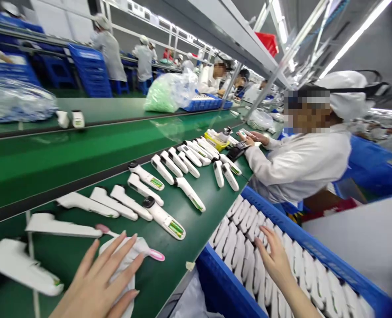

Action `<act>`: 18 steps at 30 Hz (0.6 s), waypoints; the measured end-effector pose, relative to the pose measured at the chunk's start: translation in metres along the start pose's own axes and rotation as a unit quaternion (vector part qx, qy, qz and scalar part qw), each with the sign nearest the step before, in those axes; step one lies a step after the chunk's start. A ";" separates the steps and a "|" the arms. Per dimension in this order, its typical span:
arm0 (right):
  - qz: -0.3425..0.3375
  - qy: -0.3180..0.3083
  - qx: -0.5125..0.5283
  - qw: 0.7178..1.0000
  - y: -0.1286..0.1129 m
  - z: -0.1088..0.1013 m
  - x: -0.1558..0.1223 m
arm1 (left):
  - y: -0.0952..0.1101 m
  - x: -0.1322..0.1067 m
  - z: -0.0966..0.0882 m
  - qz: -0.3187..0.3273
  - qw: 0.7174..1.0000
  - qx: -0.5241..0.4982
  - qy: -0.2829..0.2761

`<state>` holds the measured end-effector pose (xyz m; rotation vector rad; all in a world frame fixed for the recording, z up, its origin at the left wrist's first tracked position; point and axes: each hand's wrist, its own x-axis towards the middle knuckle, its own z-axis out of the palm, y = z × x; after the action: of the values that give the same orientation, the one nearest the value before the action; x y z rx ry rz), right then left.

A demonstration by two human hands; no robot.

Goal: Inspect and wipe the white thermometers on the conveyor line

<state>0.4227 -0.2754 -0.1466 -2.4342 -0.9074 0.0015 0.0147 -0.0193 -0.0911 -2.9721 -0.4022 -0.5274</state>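
Spreading its fingers palm-down in the head view, the left hand (105,276) lies over a crumpled white cloth (140,245), released rather than clenched; the flat hand probably serves to steady the cloth. A slim pink plastic handle (156,255) pokes out beside it, and whether any finger bears on it I cannot tell.

The right hand (275,254) reaches over a deep blue plastic crate (219,274), thumb and fingers parted and nothing visibly gripped (contact with the contents is unclear). Inside, white angled plastic devices (239,247) stand packed side by side in rows, an arrangement that likely saves room and keeps each one from sliding.

More white gun-shaped plastic devices (131,203) lie on the smooth green workbench (159,282), mostly slanted alike, presumably so that handles are easy to pick up. One near the left hand lies with its bay uncovered, leaving its green cylindrical batteries (176,229) in plain sight.

Farther along, a co-worker in white workwear (298,163) holds a small white device (243,133) above the bench, close to a shallow yellow plastic tray (217,143), which seemingly keeps loose pieces together.
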 end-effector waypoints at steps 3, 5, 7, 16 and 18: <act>-0.158 -0.088 0.019 0.983 -0.091 0.040 0.031 | 0.007 0.008 -0.017 0.022 0.999 0.043 0.015; -0.216 -0.131 0.008 0.968 -0.141 0.062 0.036 | 0.012 0.011 -0.028 0.021 0.998 0.056 0.022; -0.239 -0.150 -0.016 0.959 -0.177 0.080 0.031 | 0.017 0.013 -0.039 0.007 0.998 0.054 0.014; -0.275 -0.120 -0.019 0.954 -0.187 0.116 0.008 | 0.030 0.009 -0.034 -0.056 0.995 -0.075 0.019; -0.303 -0.132 0.031 0.943 -0.175 0.115 0.016 | 0.032 0.007 -0.021 -0.068 0.994 -0.076 0.045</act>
<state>0.3080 -0.0994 -0.1569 -2.0317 -1.7158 0.1344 0.0227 -0.0511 -0.0702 -3.0654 -0.5850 -0.7335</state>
